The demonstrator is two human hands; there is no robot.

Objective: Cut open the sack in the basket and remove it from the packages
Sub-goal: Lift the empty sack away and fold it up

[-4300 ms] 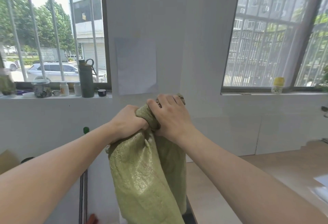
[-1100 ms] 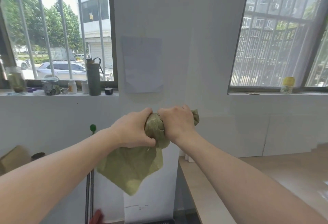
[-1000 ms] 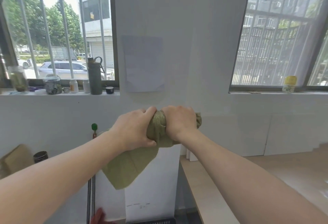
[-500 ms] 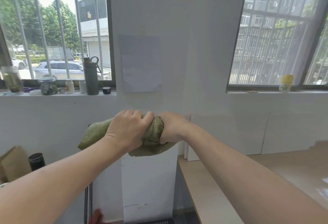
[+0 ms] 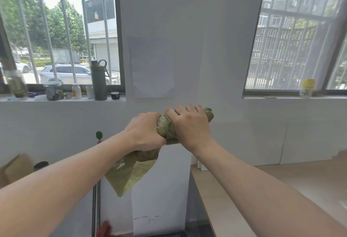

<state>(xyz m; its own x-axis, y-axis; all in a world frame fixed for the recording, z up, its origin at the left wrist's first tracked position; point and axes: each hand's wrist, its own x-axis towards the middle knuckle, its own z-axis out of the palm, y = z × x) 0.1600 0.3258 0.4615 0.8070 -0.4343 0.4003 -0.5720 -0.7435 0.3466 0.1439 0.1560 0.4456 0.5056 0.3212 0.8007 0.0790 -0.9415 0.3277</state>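
The green woven sack (image 5: 166, 127) is bunched into a tight roll, held up at chest height in front of the white wall. My left hand (image 5: 145, 132) grips its left part and my right hand (image 5: 190, 124) grips its right part, knuckles almost touching. A loose corner of the sack (image 5: 129, 174) hangs down below my left hand, and a small end sticks out past my right hand. Only a dark strip of the basket rim (image 5: 167, 235) shows at the bottom edge. No packages are visible.
A wooden table (image 5: 281, 184) runs along the right. The left windowsill (image 5: 62, 98) carries a dark green bottle (image 5: 98, 80), jars and small bottles. A yellow-lidded jar (image 5: 307, 87) stands on the right sill. A green-topped pole (image 5: 97, 180) leans by the wall.
The long hanging sack has been gathered up into a tight roll between both hands. In the last half second a corner has dropped down again below my left hand.
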